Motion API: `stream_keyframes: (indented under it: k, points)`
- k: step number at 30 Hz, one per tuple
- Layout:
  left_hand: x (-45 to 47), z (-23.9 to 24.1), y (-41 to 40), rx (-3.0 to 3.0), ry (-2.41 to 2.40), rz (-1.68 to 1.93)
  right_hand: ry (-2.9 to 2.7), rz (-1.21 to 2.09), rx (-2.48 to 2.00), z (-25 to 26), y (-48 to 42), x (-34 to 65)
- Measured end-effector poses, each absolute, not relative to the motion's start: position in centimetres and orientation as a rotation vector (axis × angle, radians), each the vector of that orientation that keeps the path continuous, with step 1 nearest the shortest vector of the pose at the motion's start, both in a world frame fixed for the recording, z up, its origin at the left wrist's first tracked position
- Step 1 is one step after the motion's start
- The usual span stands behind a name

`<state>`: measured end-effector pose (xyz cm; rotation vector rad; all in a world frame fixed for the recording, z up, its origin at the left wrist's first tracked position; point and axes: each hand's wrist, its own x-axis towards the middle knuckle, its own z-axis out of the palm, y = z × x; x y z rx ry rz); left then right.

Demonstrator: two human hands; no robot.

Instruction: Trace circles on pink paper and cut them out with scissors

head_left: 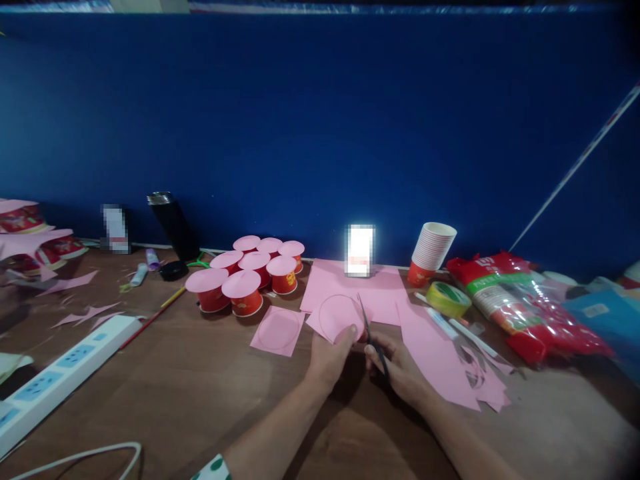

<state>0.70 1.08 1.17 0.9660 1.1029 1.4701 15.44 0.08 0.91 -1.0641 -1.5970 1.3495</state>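
Pinched in my left hand (329, 357) is a piece of pink paper (340, 317) with a circle drawn on it. My right hand (393, 367) grips a pair of dark scissors (376, 350); the blades stand at the right edge of that paper, near the drawn circle. A square of pink paper (278, 331), also marked with a circle, lies on the table to the left of my hands. Behind it stand several red paper cups (246, 303), each topped with a pink paper disc (241, 285). Large pink sheets (313, 283) lie behind my hands.
At the right are stacked paper cups (434, 247), yellow-green tape (449, 300), paper scraps (487, 383) and a red plastic pack (530, 300). A lit phone (360, 250) leans on the blue partition (320, 133). To the left lie a power strip (65, 373) and a black flask (175, 227).
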Motion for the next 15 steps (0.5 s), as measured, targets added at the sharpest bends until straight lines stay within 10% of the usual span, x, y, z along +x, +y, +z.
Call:
stream_keyframes:
  k: [15]
  points:
    - [0.57, 1.47, 1.05, 0.981, 1.176, 1.476, -1.57, 1.373, -1.073, 0.32, 0.18, 15.51]
